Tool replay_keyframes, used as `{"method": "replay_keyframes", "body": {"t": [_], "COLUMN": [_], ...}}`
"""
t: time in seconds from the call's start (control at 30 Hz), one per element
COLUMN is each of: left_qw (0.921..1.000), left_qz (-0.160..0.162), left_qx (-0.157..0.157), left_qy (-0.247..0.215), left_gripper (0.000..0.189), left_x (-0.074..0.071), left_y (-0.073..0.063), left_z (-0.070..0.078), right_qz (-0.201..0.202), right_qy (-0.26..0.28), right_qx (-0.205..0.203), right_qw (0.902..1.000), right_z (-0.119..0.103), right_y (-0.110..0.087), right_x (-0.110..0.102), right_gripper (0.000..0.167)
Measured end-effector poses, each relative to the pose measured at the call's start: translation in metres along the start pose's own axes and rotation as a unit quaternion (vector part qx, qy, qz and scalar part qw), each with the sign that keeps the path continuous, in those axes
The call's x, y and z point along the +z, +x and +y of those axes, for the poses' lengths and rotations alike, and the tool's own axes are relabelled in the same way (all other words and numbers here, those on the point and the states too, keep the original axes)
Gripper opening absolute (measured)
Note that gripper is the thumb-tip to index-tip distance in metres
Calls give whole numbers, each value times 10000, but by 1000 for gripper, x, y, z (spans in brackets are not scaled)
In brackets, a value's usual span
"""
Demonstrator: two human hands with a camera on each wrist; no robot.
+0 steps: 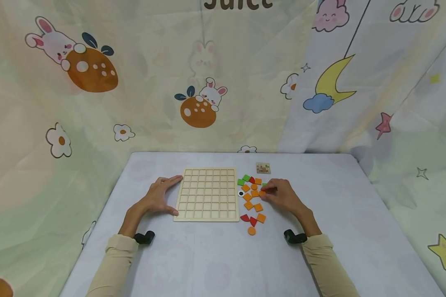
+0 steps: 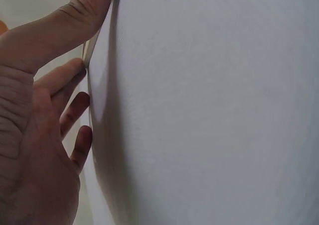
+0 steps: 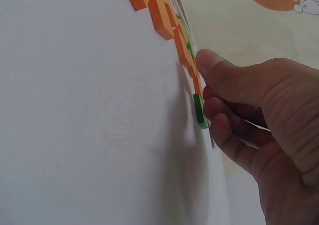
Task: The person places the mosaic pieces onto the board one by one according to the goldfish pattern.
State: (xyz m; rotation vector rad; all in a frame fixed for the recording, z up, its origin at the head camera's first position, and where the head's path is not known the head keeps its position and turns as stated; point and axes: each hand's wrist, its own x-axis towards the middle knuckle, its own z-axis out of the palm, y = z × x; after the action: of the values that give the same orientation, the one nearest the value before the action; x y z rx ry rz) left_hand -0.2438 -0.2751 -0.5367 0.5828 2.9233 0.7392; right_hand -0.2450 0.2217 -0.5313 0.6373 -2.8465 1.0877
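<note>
A square pale wooden grid board (image 1: 208, 219) lies flat on the table. My left hand (image 1: 158, 197) is spread along its left side, the index fingertip at the far left corner and the thumb at the near one. In the left wrist view, the fingers (image 2: 82, 110) of that hand are apart over the table. To the right of the board, my right hand (image 1: 282, 195) pinches an orange round piece (image 1: 262, 193) between thumb and index finger, at the edge of a loose group of pieces. A green piece (image 3: 200, 110) shows beneath its curled fingers in the right wrist view.
Several orange squares (image 1: 248, 205), red wedge pieces (image 1: 244, 218), green pieces (image 1: 246, 177) and a white-and-black eye piece (image 1: 240, 193) lie beside the board. A small patterned card (image 1: 263, 168) is behind them. Printed cloth (image 1: 148, 82) hangs at the table's far edge.
</note>
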Motion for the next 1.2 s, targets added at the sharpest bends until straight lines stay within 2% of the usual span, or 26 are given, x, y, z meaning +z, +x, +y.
{"method": "replay_keyframes", "body": {"t": [0.4,0.57,0.77,0.9,1.2], "left_qw": [9999,10000,9999,10000,10000], "left_qz": [-13,-19,-32,-6,-5], "left_qx": [33,18,-92,-57,-29], "left_qy": [-104,-69,-24,-23,32], "left_gripper": [134,134,136,136,137], "left_x": [-3,-1,1,0,2], "left_y": [3,4,1,1,2], "left_z": [1,0,-2,-2,-4], "right_qz": [-53,-217,-467,-515,-777], "right_qy": [478,534,888,874,1006], "right_qx": [-417,-507,-935,-1081,-1170], "right_qw": [9980,9970,9906,9889,9850], "right_z": [-15,-24,-38,-47,-61], "right_y": [12,19,31,39,48], "right_x": [7,16,31,39,52], "right_gripper": [22,20,20,19,19]}}
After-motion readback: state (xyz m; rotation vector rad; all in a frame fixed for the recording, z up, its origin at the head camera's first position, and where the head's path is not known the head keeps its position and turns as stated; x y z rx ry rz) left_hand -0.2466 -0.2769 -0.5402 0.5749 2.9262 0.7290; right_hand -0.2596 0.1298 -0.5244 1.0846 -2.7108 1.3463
